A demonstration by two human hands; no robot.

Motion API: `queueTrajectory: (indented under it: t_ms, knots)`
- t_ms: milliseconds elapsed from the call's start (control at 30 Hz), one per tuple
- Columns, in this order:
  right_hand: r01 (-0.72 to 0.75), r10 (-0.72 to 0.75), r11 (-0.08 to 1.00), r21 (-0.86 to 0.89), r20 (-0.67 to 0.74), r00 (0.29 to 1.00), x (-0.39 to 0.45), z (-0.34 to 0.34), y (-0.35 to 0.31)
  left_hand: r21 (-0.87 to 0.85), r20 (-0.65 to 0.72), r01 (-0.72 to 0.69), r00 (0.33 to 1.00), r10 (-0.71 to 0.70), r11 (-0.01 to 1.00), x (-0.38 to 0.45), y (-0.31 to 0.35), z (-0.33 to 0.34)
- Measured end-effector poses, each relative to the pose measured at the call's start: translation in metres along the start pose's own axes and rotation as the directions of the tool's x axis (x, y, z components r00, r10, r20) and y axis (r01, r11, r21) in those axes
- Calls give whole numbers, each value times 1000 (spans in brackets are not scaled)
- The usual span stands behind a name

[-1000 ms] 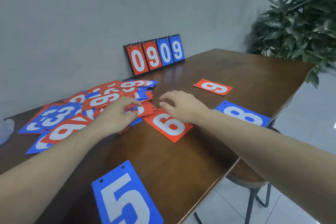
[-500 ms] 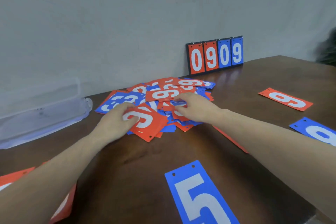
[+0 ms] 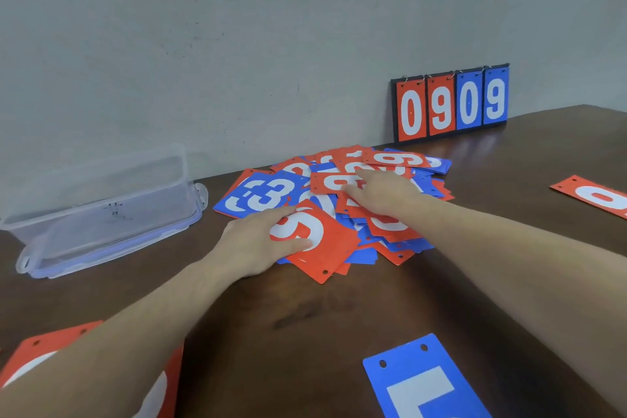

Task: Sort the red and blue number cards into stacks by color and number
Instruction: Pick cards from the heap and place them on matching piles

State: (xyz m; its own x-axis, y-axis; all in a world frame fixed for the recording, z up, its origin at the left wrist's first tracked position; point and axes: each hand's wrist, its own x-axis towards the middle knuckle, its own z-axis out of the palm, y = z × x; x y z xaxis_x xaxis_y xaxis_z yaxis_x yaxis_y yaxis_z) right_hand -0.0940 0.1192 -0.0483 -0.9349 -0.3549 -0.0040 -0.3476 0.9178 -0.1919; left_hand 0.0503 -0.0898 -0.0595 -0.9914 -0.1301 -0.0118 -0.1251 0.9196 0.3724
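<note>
table (image 3: 305,332) dark wood | pile (image 3: 342,193) of red and blue white-numbered cards, under both hands | left hand (image 3: 258,244) fingers flat on red card (image 3: 322,244) | right hand (image 3: 383,193) fingers straight, now reaching farther into pile
</note>
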Motion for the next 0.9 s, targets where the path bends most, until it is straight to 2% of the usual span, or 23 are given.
queueTrajectory:
  t_ms: [133,300,433,533,633,733,900]
  knots:
    - [-13,12,994,-113,-17,1000,-1,-3,-4,-26,-40,-16,999,15,1000,-2,0,-1]
    - [13,-20,993,-118,-59,998,-6,-6,-8,-90,-141,-75,988,62,993,-5,-1,-1]
    - [83,-88,996,-39,-134,987,-13,-10,-12,-262,-151,-97,987,59,960,-9,-1,-5]
    - [129,-101,984,124,-211,972,-20,-17,-10,-366,-183,-114,982,49,924,-11,1,-10]
    - [128,-80,960,250,-192,978,-29,-25,-10,-615,-137,-65,990,-25,786,-16,2,-13]
    - [126,-69,917,378,-160,985,-42,-34,-10,-747,-117,-47,991,-62,664,-23,3,-14]
    - [22,18,717,697,-51,999,-73,-36,-9,-900,-163,-99,980,-118,424,-44,6,-9]
